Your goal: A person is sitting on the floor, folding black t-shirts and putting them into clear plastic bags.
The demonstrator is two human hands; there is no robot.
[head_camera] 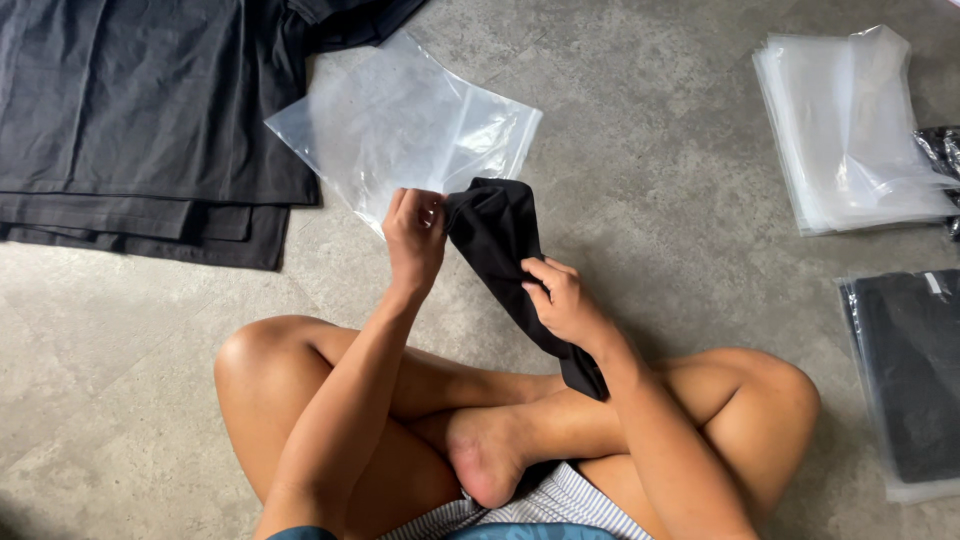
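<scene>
Spanning both hands (414, 238) (562, 300): folded black garment (500, 240).

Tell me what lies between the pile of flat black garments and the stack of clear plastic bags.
In the head view, one clear plastic bag on grey floor lies between them.

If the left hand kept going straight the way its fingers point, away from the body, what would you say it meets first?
Most likely the clear plastic bag lying on the floor just beyond the left hand, which pinches the folded black garment. Height above the bag is hard to judge.
</scene>
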